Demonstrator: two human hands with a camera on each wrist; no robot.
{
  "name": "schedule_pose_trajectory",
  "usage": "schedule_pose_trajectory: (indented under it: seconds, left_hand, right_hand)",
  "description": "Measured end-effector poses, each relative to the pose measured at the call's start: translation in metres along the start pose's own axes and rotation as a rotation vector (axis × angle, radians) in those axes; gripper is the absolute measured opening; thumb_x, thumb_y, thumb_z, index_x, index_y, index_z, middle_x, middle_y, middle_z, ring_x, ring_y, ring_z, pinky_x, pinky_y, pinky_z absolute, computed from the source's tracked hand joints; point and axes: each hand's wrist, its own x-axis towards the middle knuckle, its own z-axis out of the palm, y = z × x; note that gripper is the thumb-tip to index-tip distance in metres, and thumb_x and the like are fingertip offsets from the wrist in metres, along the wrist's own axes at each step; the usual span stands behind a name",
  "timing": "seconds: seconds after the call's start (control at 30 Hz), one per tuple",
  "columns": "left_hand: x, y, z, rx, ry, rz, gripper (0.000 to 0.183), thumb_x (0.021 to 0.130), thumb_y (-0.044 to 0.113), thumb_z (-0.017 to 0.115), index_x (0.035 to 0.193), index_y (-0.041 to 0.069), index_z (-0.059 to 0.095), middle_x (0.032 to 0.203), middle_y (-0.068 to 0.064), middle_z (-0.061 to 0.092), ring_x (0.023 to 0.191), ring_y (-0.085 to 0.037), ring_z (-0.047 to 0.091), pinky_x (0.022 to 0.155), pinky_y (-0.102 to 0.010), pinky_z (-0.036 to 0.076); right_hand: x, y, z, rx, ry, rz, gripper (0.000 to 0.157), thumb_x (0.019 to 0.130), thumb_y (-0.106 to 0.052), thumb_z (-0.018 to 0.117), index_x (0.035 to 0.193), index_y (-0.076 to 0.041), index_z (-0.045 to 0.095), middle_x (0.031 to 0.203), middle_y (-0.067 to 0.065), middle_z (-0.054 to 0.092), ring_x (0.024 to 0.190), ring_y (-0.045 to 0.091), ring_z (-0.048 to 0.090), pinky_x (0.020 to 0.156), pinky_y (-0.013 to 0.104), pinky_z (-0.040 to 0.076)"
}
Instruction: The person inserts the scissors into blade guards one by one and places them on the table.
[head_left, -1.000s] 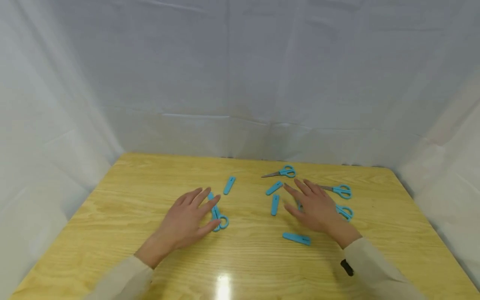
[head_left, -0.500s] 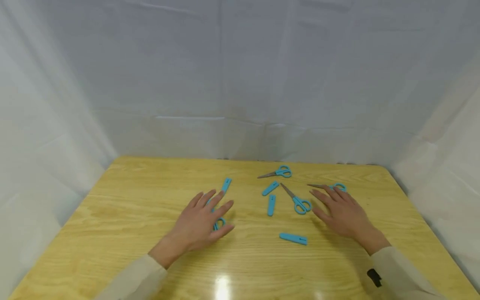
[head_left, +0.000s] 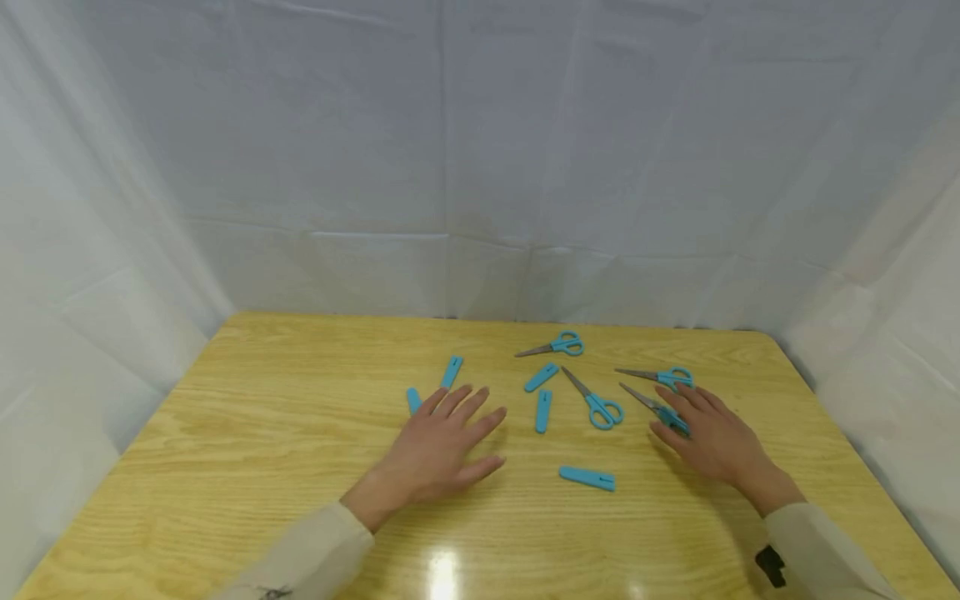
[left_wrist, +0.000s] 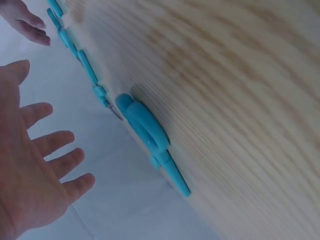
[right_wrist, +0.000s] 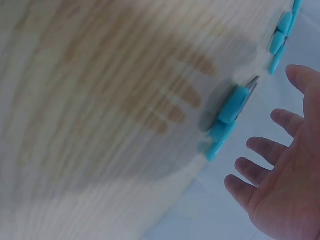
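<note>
My left hand (head_left: 442,454), fingers spread, hovers over a pair of sheathed blue-handled scissors; only the tip of its blue sheath (head_left: 414,400) shows in the head view. The left wrist view shows the sheathed scissors' handles (left_wrist: 145,122) apart from the palm. My right hand (head_left: 712,437) hovers with loosely extended fingers, partly covering one pair of bare-bladed scissors (head_left: 663,412). In the right wrist view a gap separates that hand from the scissors' handle (right_wrist: 233,106). Other bare-bladed scissors lie near it: one pair (head_left: 600,408) to its left, another (head_left: 667,377) behind.
A further pair of scissors (head_left: 567,343) lies near the back of the wooden table (head_left: 262,400). Loose blue blade covers lie at centre (head_left: 542,377), just below it (head_left: 543,412), nearer the front (head_left: 587,478), and beyond the left hand (head_left: 452,372). White sheets (head_left: 375,150) surround the table.
Both hands have moved to the right, still holding nothing. Scissors earlier covered by the right hand now show to its left. The scissors and covers keep their places on the table.
</note>
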Motion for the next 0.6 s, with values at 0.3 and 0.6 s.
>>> schedule_pose_trajectory:
  seconds: [0.3,0.6]
  left_hand:
    - [0.016,0.017,0.003,0.022,-0.077,0.053,0.060,0.096,0.059,0.036,0.145,0.025,0.042,0.148,-0.008,0.038,0.136,-0.029,0.031,0.110,-0.048,0.023]
    - [0.028,0.032,0.005,-0.034,-0.121,0.071,0.058,0.097,0.056,0.039,0.145,0.024,0.042,0.147,-0.007,0.039,0.135,-0.027,0.033,0.108,-0.044,0.030]
  right_hand:
    - [-0.004,0.009,0.003,0.053,-0.035,0.058,0.066,0.096,-0.046,0.052,0.145,-0.003,0.038,0.143,0.029,0.034,0.126,0.054,0.031,0.093,0.067,0.033]
    - [-0.006,0.013,0.001,0.092,-0.059,0.104,0.067,0.095,-0.047,0.054,0.143,-0.002,0.041,0.141,0.028,0.037,0.120,0.057,0.034,0.082,0.069,0.039]
